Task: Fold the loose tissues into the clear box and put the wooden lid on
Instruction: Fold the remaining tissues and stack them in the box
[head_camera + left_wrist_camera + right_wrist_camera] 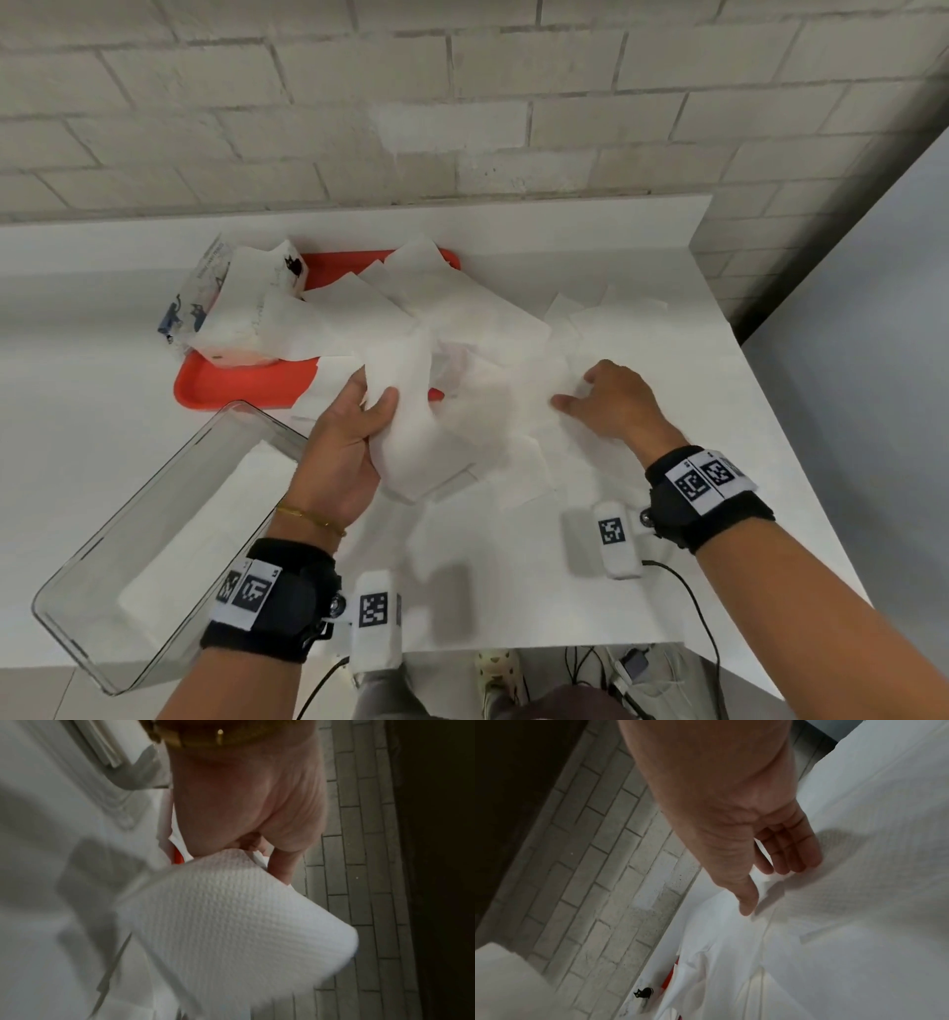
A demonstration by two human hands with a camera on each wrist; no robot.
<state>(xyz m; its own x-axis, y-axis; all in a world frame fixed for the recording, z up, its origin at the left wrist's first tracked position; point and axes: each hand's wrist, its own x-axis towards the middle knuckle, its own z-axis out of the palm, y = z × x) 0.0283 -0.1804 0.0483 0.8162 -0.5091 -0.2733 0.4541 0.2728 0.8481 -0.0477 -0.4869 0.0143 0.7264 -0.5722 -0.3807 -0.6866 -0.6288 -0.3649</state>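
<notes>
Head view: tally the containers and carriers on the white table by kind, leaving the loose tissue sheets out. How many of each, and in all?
Clear box: 1
Red tray: 1
Cat-print tissue pack: 1
Total: 3
No wooden lid shows in any view. The loose tissues overlap too much to count.

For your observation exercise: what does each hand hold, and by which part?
Left hand grips a folded tissue at its left edge; right hand holds nothing, fingers resting on spread tissues.

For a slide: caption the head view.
Left hand grips a tissue beside the clear box; right hand presses the pile.
</notes>
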